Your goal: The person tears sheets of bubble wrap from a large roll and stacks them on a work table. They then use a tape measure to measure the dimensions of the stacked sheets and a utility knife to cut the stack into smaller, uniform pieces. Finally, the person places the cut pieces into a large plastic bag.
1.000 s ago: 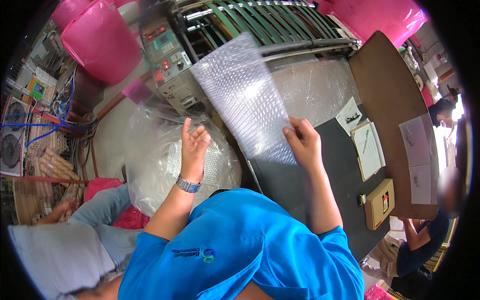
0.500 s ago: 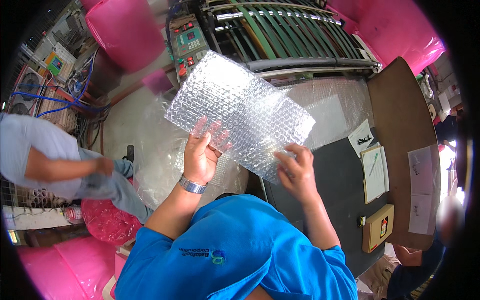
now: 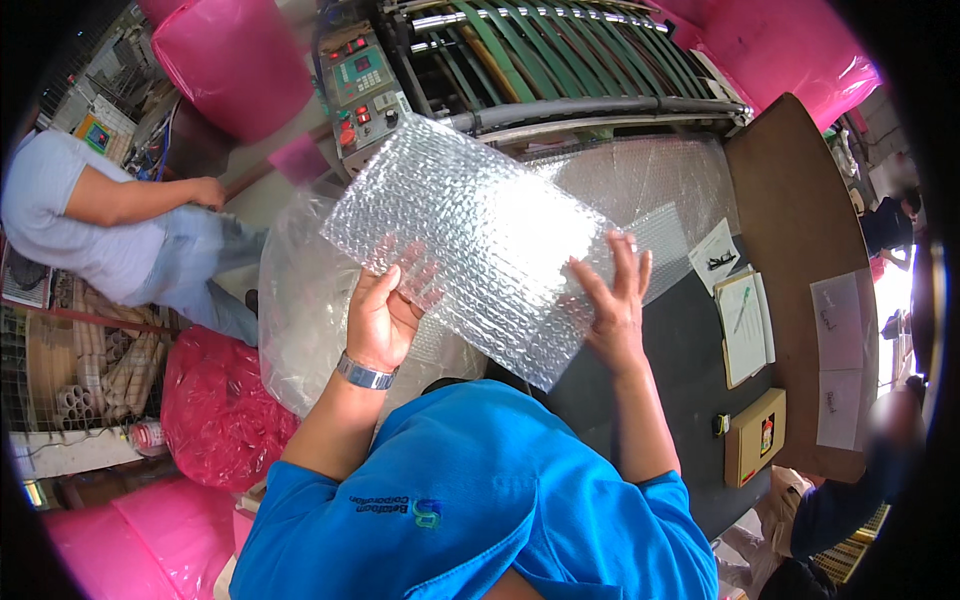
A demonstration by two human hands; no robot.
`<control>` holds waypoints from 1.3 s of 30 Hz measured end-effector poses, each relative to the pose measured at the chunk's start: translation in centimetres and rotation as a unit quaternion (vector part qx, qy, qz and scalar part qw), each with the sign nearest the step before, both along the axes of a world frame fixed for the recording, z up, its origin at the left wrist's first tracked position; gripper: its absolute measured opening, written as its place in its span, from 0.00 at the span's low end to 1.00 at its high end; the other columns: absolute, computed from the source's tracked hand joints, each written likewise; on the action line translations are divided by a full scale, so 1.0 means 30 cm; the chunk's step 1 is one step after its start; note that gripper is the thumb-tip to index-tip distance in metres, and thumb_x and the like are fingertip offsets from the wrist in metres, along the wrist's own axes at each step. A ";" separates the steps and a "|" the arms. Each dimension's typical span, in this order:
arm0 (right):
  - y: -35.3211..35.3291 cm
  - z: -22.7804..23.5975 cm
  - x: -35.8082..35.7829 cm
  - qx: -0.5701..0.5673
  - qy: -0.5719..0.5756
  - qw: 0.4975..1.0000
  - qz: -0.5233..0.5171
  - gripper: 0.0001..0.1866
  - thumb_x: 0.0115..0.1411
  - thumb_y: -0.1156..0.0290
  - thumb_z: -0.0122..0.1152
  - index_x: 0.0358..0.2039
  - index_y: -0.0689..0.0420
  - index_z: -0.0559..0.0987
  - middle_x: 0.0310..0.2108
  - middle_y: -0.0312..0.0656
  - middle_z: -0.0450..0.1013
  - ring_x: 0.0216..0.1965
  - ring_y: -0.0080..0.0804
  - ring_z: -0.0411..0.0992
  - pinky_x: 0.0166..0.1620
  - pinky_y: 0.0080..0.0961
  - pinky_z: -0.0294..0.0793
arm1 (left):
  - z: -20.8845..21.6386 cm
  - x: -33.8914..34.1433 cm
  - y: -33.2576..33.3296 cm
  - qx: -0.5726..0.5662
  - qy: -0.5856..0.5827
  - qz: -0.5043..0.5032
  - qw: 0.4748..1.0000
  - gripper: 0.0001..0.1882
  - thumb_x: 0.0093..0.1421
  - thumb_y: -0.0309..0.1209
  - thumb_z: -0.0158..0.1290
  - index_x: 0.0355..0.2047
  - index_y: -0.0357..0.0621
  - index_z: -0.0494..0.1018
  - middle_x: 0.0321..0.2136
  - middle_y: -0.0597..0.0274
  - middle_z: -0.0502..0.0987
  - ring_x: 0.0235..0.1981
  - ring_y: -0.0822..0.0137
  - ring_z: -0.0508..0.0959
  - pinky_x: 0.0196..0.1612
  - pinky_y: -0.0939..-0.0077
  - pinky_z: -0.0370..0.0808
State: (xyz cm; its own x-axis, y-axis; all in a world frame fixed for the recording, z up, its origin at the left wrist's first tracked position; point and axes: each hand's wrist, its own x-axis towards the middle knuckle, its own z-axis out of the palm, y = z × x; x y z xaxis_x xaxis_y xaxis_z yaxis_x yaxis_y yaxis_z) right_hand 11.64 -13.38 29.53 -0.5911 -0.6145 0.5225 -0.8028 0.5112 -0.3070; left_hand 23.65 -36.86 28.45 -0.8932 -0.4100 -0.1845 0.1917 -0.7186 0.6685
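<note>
A clear, shiny sheet of bubble wrap (image 3: pixel 462 225) is held up, tilted, in front of my chest. My left hand (image 3: pixel 383 322) grips its lower left edge: the thumb is on the near side, and the fingers show through the plastic behind it. At the sheet's right end, my right hand (image 3: pixel 617 312) has its fingers stretched and spread against or just over the edge; contact is hard to tell. Glare hides part of the sheet's surface. Below lies a dark table top (image 3: pixel 660 390).
Beyond the sheet stands a machine with green belts (image 3: pixel 560 60) and a control panel (image 3: pixel 360 80). Clear plastic (image 3: pixel 310 300) hangs at left. A notepad with a pen (image 3: pixel 743 325), a cardboard box (image 3: pixel 755 437) and a brown board (image 3: pixel 800 300) are at right. Another person (image 3: pixel 130 210) stands at left.
My right hand has moved up along the sheet's right end and its fingers have spread. The sheet has shifted slightly left and down. The person at left has moved their arm and body farther away.
</note>
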 end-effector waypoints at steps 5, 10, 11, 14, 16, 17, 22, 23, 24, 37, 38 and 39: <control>0.004 -0.069 -0.019 -0.302 -0.401 0.864 0.048 0.08 0.49 0.77 0.56 0.32 0.57 0.73 0.27 0.34 0.72 0.32 0.24 0.69 0.40 0.28 0.68 | -0.047 -0.011 -0.041 -0.104 -0.010 0.070 0.992 0.36 0.54 0.46 0.47 0.56 0.46 0.44 0.54 0.52 0.54 0.54 0.58 0.57 0.51 0.59 0.61; 0.020 -0.053 -0.026 -0.425 -0.616 0.663 -0.010 0.08 0.53 0.73 0.53 0.35 0.59 0.70 0.27 0.35 0.70 0.26 0.21 0.67 0.31 0.20 0.69 | -0.091 -0.007 -0.137 -0.275 -0.100 -0.002 0.956 0.33 0.52 0.41 0.52 0.53 0.41 0.53 0.45 0.53 0.64 0.44 0.66 0.66 0.43 0.71 0.67; 0.024 -0.060 -0.026 -0.428 -0.625 0.652 -0.009 0.09 0.53 0.73 0.52 0.36 0.60 0.70 0.27 0.35 0.69 0.27 0.21 0.67 0.31 0.20 0.69 | -0.086 -0.001 -0.136 -0.221 -0.081 -0.072 0.969 0.29 0.52 0.40 0.52 0.51 0.41 0.57 0.42 0.54 0.68 0.41 0.67 0.70 0.40 0.73 0.69; 0.037 -0.103 -0.034 -0.439 -0.642 0.628 -0.024 0.08 0.54 0.74 0.50 0.36 0.61 0.70 0.29 0.37 0.69 0.28 0.22 0.67 0.31 0.20 0.69 | -0.080 0.014 -0.094 -0.218 -0.124 -0.077 0.965 0.19 0.53 0.37 0.52 0.43 0.43 0.65 0.31 0.63 0.73 0.29 0.74 0.73 0.29 0.82 0.71; 0.052 -0.146 -0.040 -0.447 -0.641 0.622 -0.045 0.08 0.54 0.73 0.50 0.35 0.60 0.70 0.26 0.35 0.68 0.25 0.21 0.66 0.27 0.18 0.67 | -0.082 0.001 -0.075 -0.241 -0.135 -0.053 0.960 0.17 0.54 0.37 0.51 0.41 0.43 0.66 0.27 0.66 0.72 0.25 0.78 0.71 0.23 0.85 0.68; 0.058 -0.156 -0.045 -0.451 -0.640 0.620 -0.054 0.08 0.55 0.72 0.50 0.35 0.59 0.70 0.25 0.34 0.68 0.24 0.20 0.66 0.26 0.17 0.67 | -0.082 -0.007 -0.070 -0.253 -0.139 -0.041 0.957 0.16 0.54 0.38 0.50 0.40 0.44 0.67 0.24 0.68 0.71 0.22 0.79 0.70 0.20 0.87 0.67; 0.080 -0.158 -0.027 -0.327 -0.619 0.702 -0.127 0.09 0.56 0.66 0.50 0.33 0.58 0.71 0.17 0.29 0.62 0.15 0.14 0.59 0.17 0.13 0.59 | -0.078 -0.005 -0.074 -0.321 -0.201 -0.029 0.925 0.12 0.56 0.39 0.47 0.34 0.44 0.68 0.18 0.74 0.65 0.15 0.84 0.62 0.15 0.90 0.59; 0.079 -0.158 -0.022 -0.310 -0.613 0.713 -0.141 0.10 0.56 0.64 0.50 0.32 0.57 0.71 0.15 0.28 0.61 0.14 0.14 0.57 0.16 0.12 0.57 | -0.076 -0.005 -0.073 -0.321 -0.215 -0.024 0.922 0.12 0.57 0.39 0.47 0.32 0.44 0.68 0.18 0.74 0.64 0.14 0.84 0.61 0.15 0.90 0.58; 0.075 -0.176 -0.022 -0.322 -0.595 0.722 -0.144 0.11 0.57 0.63 0.50 0.30 0.58 0.71 0.15 0.28 0.60 0.14 0.13 0.55 0.16 0.13 0.55 | -0.079 -0.005 -0.077 -0.315 -0.216 -0.028 0.924 0.12 0.57 0.39 0.46 0.31 0.44 0.68 0.18 0.74 0.65 0.15 0.84 0.61 0.15 0.90 0.58; 0.145 -0.369 -0.023 -0.403 -0.542 0.714 -0.184 0.11 0.59 0.62 0.45 0.29 0.56 0.70 0.19 0.28 0.62 0.19 0.14 0.55 0.23 0.15 0.56 | -0.187 -0.003 -0.035 -0.166 -0.170 -0.179 0.955 0.13 0.55 0.29 0.46 0.41 0.43 0.61 0.31 0.61 0.72 0.29 0.72 0.74 0.25 0.79 0.74; 0.155 -0.386 -0.013 -0.369 -0.552 0.722 -0.191 0.11 0.58 0.62 0.46 0.29 0.56 0.70 0.19 0.28 0.62 0.18 0.15 0.55 0.21 0.16 0.56 | -0.202 0.008 -0.039 -0.189 -0.194 -0.205 0.940 0.13 0.55 0.28 0.46 0.41 0.43 0.61 0.30 0.62 0.72 0.29 0.72 0.74 0.25 0.79 0.74; 0.174 -0.417 -0.007 -0.332 -0.567 0.729 -0.194 0.11 0.58 0.62 0.48 0.30 0.57 0.71 0.19 0.29 0.62 0.18 0.15 0.56 0.20 0.16 0.56 | -0.220 0.015 -0.036 -0.212 -0.218 -0.230 0.924 0.13 0.55 0.28 0.46 0.41 0.43 0.62 0.30 0.62 0.72 0.29 0.73 0.74 0.25 0.80 0.74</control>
State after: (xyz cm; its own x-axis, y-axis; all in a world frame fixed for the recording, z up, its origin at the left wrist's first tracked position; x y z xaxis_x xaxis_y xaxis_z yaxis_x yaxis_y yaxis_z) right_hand 11.44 -8.15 17.01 -0.9358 -0.1209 -0.3312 0.3249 0.0691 -0.9432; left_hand 24.09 -37.93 21.83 -0.8699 -0.1242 -0.4773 -0.4223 -0.3121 0.8510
